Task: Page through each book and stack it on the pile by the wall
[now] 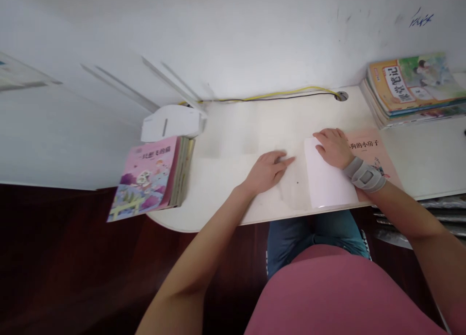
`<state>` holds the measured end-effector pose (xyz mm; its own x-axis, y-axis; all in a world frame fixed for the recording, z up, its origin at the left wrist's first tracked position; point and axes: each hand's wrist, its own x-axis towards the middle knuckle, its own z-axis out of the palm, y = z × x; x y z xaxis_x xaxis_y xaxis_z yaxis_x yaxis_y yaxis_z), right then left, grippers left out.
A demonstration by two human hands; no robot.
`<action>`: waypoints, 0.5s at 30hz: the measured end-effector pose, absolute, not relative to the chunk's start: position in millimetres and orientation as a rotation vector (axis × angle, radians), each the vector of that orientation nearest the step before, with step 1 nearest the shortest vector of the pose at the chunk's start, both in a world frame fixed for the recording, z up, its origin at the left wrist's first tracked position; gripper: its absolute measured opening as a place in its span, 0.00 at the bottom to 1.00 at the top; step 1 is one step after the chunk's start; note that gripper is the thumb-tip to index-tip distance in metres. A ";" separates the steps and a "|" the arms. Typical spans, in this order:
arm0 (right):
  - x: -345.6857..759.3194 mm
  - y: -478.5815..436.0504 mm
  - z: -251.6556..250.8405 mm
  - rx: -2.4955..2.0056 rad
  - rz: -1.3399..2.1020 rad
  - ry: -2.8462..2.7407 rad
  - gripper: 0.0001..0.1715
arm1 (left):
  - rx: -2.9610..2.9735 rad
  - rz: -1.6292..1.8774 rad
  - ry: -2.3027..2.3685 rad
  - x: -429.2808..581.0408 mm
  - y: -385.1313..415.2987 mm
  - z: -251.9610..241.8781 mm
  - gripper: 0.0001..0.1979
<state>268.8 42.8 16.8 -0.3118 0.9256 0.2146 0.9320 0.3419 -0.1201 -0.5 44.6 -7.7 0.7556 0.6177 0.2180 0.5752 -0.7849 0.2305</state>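
Pink fabric shirt [338, 296]: nearest. White-and-peach paper booklet [329, 187]: on white tabletop [218, 175], under right hand [333, 148], fingers loosely together; long axis runs away from shirt. Left hand [267, 172]: fingers partly spread, apart, left of booklet.

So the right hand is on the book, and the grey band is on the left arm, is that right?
Not quite: the head view shows the grey band on the right arm. The right hand is on the book.
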 end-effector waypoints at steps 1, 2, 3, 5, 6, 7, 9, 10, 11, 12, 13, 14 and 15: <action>268.7 43.1 15.7 -1.677 -0.048 -2.358 0.20 | 2.817 0.384 0.973 0.9 46.5 -5.6 0.21; 268.7 43.4 14.7 -1.676 -0.055 -2.357 0.20 | 2.828 0.338 0.991 2.8 49.2 -3.3 0.21; 268.7 43.6 13.7 -1.673 -0.059 -2.358 0.20 | 2.832 0.289 1.009 5.2 52.9 -0.9 0.22; 268.6 43.8 12.5 -1.669 -0.054 -2.357 0.21 | 2.823 0.182 1.033 11.3 62.1 3.9 0.23; 268.5 43.8 12.3 -1.668 -0.049 -2.355 0.21 | 2.814 0.131 1.036 14.8 67.3 6.0 0.23; 268.4 43.7 12.4 -1.667 -0.044 -2.352 0.21 | 2.808 0.084 1.031 18.5 72.4 7.7 0.24; 268.0 43.7 13.1 -1.654 -0.038 -2.345 0.22 | 2.806 0.016 1.023 26.0 81.3 10.2 0.26; 267.8 43.8 13.6 -1.644 -0.038 -2.342 0.22 | 2.807 -0.001 1.030 29.5 84.7 10.8 0.26; 267.5 43.9 14.1 -1.634 -0.038 -2.340 0.22 | 2.808 -0.010 1.046 33.0 87.1 11.1 0.27; 267.2 44.0 14.5 -1.627 -0.039 -2.338 0.22 | 2.807 -0.012 1.072 36.2 88.6 11.2 0.28; 266.9 44.0 14.8 -1.626 -0.038 -2.339 0.22 | 2.802 -0.014 1.102 39.3 89.0 11.0 0.28; 266.6 44.1 15.0 -1.631 -0.038 -2.341 0.22 | 2.795 -0.018 1.131 42.3 88.7 10.7 0.28; 266.4 44.1 15.1 -1.640 -0.037 -2.346 0.22 | 2.787 -0.021 1.156 45.1 87.7 10.2 0.28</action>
